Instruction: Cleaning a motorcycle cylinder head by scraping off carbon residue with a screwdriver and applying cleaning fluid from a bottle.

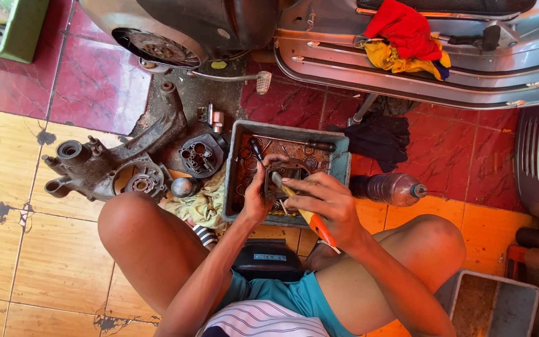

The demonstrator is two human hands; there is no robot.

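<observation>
We look down on a tiled floor [26, 249], orange-yellow in the lower and left parts of the frame and dark red toward the top, where the grey body of a scooter [419, 75] runs across the upper right. A red and yellow rag [403, 34] lies on its footboard. At centre sits a grey-blue metal tray [341, 162] with small rings and bolts in dirty liquid.

Over the tray, just below its middle, we see the 2 hands close together. The left hand [256, 196] is closed around a small dark metal engine part [282, 181], gripping it from the left side. The right hand [325, 206] is closed on an orange-handled tool [313, 224], whose tip rests against the part; the handle sticks out toward the lower right, past the wrist. So the part lies between both hands, touching each, directly above the tray.

Left of the tray lie a greasy engine casing [104, 168], a round dark cylinder piece [201, 156], a small metal ball-shaped piece [183, 186] and a pale yellow cloth [204, 203]. Right of the tray we see a black cloth [378, 137] and a plastic bottle [388, 188] lying on its side. A second grey tray [494, 306] sits at the lower right corner.
</observation>
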